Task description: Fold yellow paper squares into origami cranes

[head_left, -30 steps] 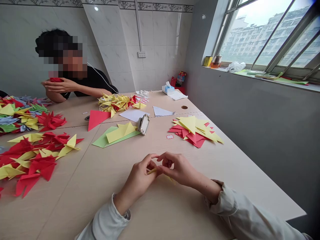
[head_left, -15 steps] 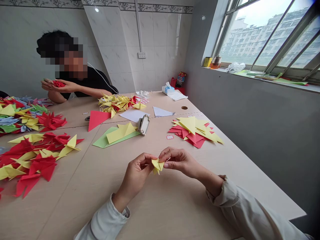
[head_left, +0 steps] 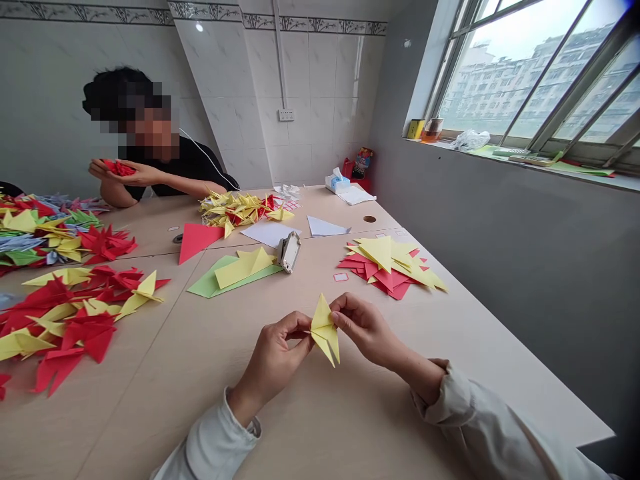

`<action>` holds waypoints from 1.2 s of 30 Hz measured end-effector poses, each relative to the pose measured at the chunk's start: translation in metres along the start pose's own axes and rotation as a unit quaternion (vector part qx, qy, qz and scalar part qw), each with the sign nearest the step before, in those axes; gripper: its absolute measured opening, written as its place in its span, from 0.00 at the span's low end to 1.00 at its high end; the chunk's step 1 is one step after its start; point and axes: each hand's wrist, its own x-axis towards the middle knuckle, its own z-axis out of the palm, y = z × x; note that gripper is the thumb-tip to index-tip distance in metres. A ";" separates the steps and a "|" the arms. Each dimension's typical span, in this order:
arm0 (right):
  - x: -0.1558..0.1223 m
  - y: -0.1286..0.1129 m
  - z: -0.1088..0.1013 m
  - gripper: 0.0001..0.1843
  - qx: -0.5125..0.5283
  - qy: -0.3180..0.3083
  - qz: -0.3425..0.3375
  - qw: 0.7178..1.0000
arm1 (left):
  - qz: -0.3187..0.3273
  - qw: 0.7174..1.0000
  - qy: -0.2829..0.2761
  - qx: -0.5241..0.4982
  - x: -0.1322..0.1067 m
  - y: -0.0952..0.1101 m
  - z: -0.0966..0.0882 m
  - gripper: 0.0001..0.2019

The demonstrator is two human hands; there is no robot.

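A small folded yellow paper piece (head_left: 324, 329) is held upright just above the wooden table (head_left: 310, 413), near its front edge. My left hand (head_left: 278, 355) pinches its left side with fingertips closed. My right hand (head_left: 364, 327) pinches its right side, fingers closed as well. The paper's pointed tips stick up and down between the two hands. Both of my sleeves are pale.
Red and yellow folded papers (head_left: 65, 313) lie heaped at the left, and a stack of red and yellow folded sheets (head_left: 391, 263) sits at the right. Green and yellow sheets (head_left: 235, 270) and a metal stapler (head_left: 289, 251) lie ahead. Another person (head_left: 145, 157) across the table holds red paper.
The yellow paper has come up off the table and opened out taller between my hands. My hands rose slightly. The person opposite lowered their hands with the red paper.
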 end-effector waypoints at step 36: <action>0.005 0.009 0.005 0.11 0.188 0.063 0.161 0.967 | -0.038 0.999 0.006 -0.037 0.000 -0.006 0.010 0.20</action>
